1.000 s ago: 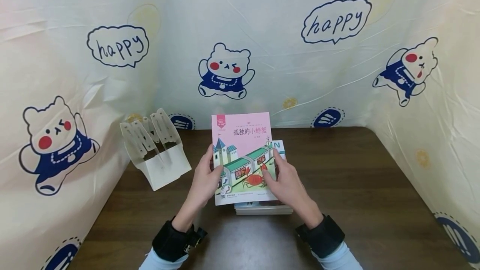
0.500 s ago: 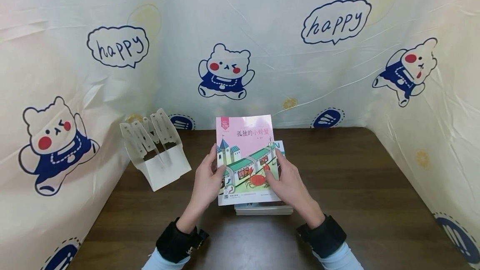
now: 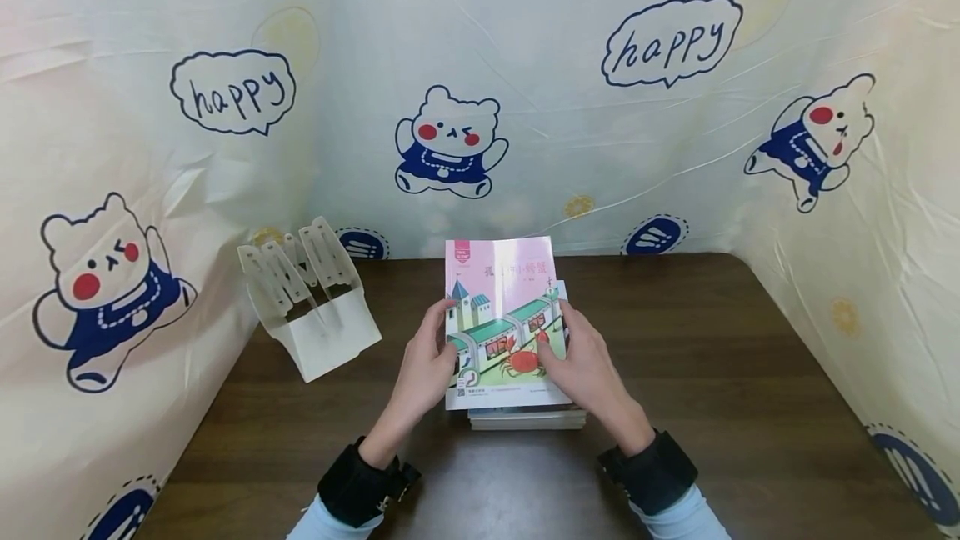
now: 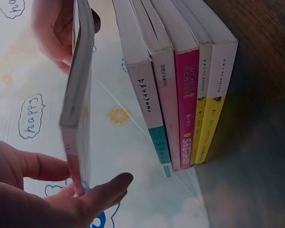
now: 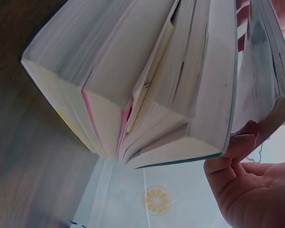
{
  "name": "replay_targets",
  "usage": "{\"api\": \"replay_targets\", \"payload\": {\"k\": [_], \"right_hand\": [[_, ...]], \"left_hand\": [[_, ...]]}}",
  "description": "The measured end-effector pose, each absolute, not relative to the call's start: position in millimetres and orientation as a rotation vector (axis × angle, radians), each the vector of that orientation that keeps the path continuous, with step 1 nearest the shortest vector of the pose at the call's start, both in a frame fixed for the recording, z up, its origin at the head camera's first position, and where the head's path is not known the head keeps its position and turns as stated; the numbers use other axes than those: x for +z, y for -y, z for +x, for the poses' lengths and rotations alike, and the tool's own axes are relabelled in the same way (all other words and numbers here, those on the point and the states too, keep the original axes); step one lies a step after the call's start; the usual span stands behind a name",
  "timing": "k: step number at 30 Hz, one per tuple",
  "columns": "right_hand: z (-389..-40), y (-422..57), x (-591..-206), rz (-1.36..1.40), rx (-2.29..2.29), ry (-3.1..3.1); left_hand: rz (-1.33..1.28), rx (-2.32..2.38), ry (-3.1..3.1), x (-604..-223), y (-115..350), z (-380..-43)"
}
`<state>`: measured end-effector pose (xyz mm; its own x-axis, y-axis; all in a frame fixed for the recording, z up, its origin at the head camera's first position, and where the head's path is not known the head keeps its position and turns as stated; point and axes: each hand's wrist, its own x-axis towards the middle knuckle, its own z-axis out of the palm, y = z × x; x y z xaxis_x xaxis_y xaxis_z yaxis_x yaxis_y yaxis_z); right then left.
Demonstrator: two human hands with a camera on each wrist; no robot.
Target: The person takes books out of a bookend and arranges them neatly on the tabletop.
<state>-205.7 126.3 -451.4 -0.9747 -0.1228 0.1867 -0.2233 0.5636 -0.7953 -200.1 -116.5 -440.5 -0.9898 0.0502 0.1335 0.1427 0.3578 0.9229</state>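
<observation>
My left hand (image 3: 423,365) and right hand (image 3: 596,365) grip a pink-topped picture book (image 3: 504,282) by its two sides, thumbs on the front cover. A train, a castle and a red crab are printed on that cover. Below it, a stack of books (image 3: 527,421) lies on the table, mostly hidden in the head view. Seen from the left wrist, the held book (image 4: 75,102) is apart from the stack (image 4: 168,104), whose spines are white, teal, magenta and yellow. In the right wrist view, my right fingers (image 5: 242,142) pinch the held book's edge beside the stack.
A white plastic rack (image 3: 322,327) with slotted upright dividers stands on the left of the brown wooden table (image 3: 712,373). A pale cloth (image 3: 555,40) printed with bears and "happy" encloses the back and both sides.
The picture book has shifted to the right and slightly down, over the stack. My left hand has moved right with it; my right hand has moved a little right. The rack stays put.
</observation>
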Motion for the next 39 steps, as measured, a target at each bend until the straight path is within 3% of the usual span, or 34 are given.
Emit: {"api": "replay_targets", "payload": {"k": [39], "right_hand": [[-211, -137, -463, 0.135, 1.221, 2.829]], "left_hand": [[-0.217, -1.604, 2.79, -463, 105, -214]]}}
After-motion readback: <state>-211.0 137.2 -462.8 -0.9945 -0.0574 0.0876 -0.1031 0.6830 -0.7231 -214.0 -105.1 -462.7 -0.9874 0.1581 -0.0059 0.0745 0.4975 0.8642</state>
